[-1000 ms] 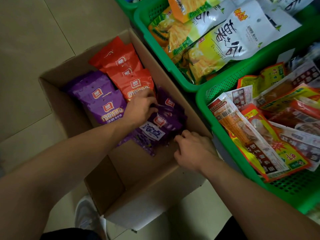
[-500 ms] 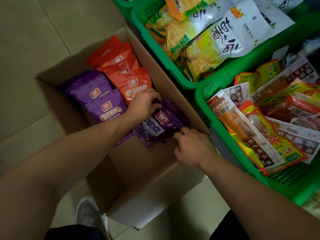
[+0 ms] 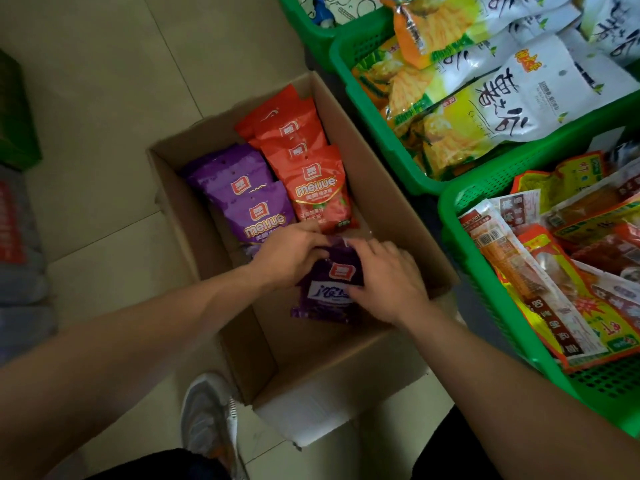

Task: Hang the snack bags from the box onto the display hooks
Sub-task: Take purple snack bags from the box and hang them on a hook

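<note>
Two green plastic baskets [image 3: 394, 150] stand on the tiled floor [image 3: 104, 81] just to the right of the open cardboard box [image 3: 388, 188], both heaped with snack packets; a third green basket shows beyond them at the top edge. Inside the box, at its far end, purple snack bags [image 3: 242, 188] lie overlapped along the left wall and red snack bags [image 3: 304, 157] beside them along the right wall. Nearer the middle of the box, both hands hold a dark purple bag [image 3: 332, 289] with a white label. At the bag's upper left the left hand [image 3: 287, 254] is curled around its edge, and on its right side the right hand [image 3: 388, 278] presses with bent fingers. Below the box's near left corner, a grey shoe [image 3: 207, 420] rests on the floor.
</note>
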Motion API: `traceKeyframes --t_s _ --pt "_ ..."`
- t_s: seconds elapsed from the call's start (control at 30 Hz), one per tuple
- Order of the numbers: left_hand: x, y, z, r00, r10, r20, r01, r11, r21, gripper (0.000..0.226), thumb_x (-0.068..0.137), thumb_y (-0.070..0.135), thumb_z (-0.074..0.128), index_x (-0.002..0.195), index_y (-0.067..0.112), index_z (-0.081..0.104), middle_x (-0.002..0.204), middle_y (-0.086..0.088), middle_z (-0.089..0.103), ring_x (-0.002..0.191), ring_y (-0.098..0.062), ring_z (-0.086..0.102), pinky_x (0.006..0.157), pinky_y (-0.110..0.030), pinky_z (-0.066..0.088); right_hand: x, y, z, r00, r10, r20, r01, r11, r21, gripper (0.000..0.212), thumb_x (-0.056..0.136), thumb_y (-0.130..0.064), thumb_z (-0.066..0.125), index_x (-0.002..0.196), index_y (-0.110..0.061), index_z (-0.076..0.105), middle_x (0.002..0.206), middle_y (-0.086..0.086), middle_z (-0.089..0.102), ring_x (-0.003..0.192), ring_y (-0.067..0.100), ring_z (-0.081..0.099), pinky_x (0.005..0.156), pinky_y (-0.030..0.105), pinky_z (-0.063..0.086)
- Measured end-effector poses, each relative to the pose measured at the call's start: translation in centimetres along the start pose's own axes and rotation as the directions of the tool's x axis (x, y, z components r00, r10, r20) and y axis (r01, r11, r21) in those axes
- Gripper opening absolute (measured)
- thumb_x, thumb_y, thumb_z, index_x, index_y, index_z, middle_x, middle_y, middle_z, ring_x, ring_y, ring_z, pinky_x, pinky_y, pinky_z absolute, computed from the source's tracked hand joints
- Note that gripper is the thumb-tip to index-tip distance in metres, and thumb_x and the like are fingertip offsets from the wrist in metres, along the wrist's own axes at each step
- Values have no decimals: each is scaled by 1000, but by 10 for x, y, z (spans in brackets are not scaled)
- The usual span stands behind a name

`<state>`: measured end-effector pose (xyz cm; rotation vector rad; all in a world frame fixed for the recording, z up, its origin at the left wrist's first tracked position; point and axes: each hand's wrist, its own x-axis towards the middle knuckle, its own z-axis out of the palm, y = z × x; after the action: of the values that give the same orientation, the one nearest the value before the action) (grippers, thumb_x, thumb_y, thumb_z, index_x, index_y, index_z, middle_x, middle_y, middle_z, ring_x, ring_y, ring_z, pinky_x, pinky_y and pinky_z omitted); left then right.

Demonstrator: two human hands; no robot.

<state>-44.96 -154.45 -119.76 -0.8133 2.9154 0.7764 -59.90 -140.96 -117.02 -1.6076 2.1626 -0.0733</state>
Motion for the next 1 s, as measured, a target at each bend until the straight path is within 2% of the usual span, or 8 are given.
traceKeyframes --t_s 0.13,0.3,0.47,0.6,0.67,0.83,0.93,1.0 --pt "-20 -4 -4 999 -41 -9 41 999 -31 19 92 25 62 108 21 72 100 2 59 92 -19 59 77 -40 51 9 -14 8 999 -37 -37 36 998 -47 39 87 -34 68 122 -29 52 116 -3 64 106 21 60 87 38 48" --pt "-39 -14 -2 991 -113 72 116 993 -30 22 94 31 56 110 22 69 108 -2 67 102 -23 60 82 -44 51 14 -21 11 997 -24 78 22 999 28 25 94 -28 59 118 -32 62 108 -2 70 99 23 65 81 37 55" --pt "-43 -17 -6 980 -173 93 185 973 -138 27 90 32 66 116 24 64 113 1 66 103 -17 60 85 -40 51 18 -24 12 996 -23 81 23 1000 4 27 96 -28 58 122 -34 61 108 -3 70 99 21 66 78 34 53" --pt "-39 -19 -17 986 -138 91 146 986 -81 25 90 31 66 113 22 68 109 3 68 101 -15 61 84 -34 50 19 -23 11 998 -47 32 46 999 21 28 98 -33 56 125 -34 60 110 -4 70 100 20 65 78 32 51" --pt "-37 -17 -20 987 -153 53 157 984 -80 20 91 30 65 109 23 70 105 5 70 97 -14 62 81 -35 51 21 -22 10 999 -50 -7 50 998 43 29 98 -32 56 126 -35 59 111 -5 69 101 19 64 79 33 51" --pt "-33 -7 -45 984 -179 6 178 970 -168 17 89 28 68 105 27 73 95 11 71 85 -5 60 70 -23 44 21 -22 -1 991 -64 -119 84 983 166 25 95 -28 59 119 -29 60 113 -8 60 108 14 54 84 34 52" --pt "-39 11 -80 985 -173 14 172 959 -226 15 90 27 68 104 27 73 97 11 72 87 -4 63 70 -20 50 1 -32 -30 988 5 -154 44 948 314 43 91 -28 65 131 -25 50 129 -4 46 120 17 46 97 35 47" --pt "-48 32 -113 979 -205 -11 195 945 -264 13 89 25 69 101 27 74 95 14 71 86 1 61 70 -8 41 -20 -43 -64 985 67 -158 2 916 400 57 88 -27 69 138 -26 43 134 -2 40 124 17 46 100 32 44"
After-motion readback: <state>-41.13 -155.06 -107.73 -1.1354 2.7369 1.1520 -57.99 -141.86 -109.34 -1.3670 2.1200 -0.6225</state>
